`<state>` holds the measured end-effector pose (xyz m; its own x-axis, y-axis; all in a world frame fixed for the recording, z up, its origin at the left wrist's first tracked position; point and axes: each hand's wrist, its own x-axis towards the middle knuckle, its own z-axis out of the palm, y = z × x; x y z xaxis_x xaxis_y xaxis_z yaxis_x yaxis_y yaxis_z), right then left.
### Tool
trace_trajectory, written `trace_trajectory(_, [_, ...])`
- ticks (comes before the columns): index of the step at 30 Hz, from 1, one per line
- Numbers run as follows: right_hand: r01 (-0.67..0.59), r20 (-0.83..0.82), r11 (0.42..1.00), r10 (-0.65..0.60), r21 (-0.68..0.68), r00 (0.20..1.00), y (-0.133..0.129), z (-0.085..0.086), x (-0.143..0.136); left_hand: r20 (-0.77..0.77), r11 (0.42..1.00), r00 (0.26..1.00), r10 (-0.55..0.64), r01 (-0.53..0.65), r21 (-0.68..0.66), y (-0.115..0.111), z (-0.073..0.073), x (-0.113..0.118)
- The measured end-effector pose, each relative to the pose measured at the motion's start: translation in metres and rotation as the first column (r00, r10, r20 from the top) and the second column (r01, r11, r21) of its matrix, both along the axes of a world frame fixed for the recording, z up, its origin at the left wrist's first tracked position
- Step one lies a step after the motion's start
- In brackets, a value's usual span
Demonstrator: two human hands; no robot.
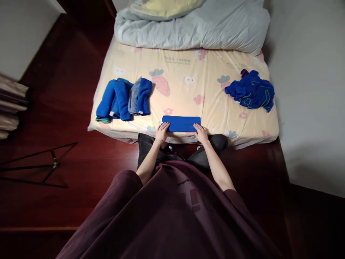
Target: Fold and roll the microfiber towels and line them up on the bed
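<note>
The folded blue cloth (pixel 181 124) is laid at the near edge of the bed (pixel 180 101), as a flat, smooth rectangle. Its ends are touched by the left hand (pixel 161 132) and right hand (pixel 201 133), both unclenched, fingers extended. It is judged light, soft, not fragile, best held by both short ends. The blue bundle (pixel 254 91) is crumpled.

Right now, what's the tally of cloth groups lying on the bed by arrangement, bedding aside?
Flat folded blue cloth, under the left hand and right hand: 1
Crumpled, mostly blue heap: 1
Overlapping blue-and-grey cluster: 1
Total: 3 groups; separate pieces within the heap can't be counted surely.
</note>
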<state>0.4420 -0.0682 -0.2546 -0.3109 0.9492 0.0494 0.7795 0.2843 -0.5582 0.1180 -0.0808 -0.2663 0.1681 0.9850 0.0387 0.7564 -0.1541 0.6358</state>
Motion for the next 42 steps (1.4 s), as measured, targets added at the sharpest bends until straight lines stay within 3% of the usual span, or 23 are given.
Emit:
trace_trajectory(6, [0.052, -0.054, 0.999, -0.052, -0.004, 0.997, 0.009, -0.001, 0.013, 0.091, 1.000, 0.996, -0.020, 0.022, -0.022, 0.021, -0.004, -0.024])
trace_trajectory(11, [0.092, -0.144, 0.992, -0.104, -0.090, 0.984, 0.024, -0.002, 0.022, 0.198, 0.998, 0.980, -0.021, 0.033, -0.057, 0.037, 0.000, -0.039])
trace_trajectory(16, [0.160, -0.308, 0.981, -0.188, -0.114, 0.933, 0.029, -0.005, 0.028, 0.287, 0.994, 0.956, 0.054, -0.025, -0.105, 0.037, 0.007, -0.039])
trace_trajectory(22, [0.253, -0.413, 0.956, -0.293, -0.150, 0.862, 0.026, -0.015, 0.033, 0.410, 0.983, 0.897, 0.162, -0.110, -0.148, 0.030, -0.003, -0.038])
trace_trajectory(33, [0.351, -0.405, 0.915, -0.403, -0.200, 0.821, 0.034, -0.044, 0.033, 0.284, 0.928, 0.886, 0.366, -0.325, -0.183, 0.036, -0.015, -0.023])
trace_trajectory(42, [0.429, -0.272, 0.886, -0.462, -0.175, 0.844, 0.037, -0.051, 0.033, 0.224, 0.915, 0.888, 0.401, -0.375, -0.149, 0.035, -0.018, -0.017])
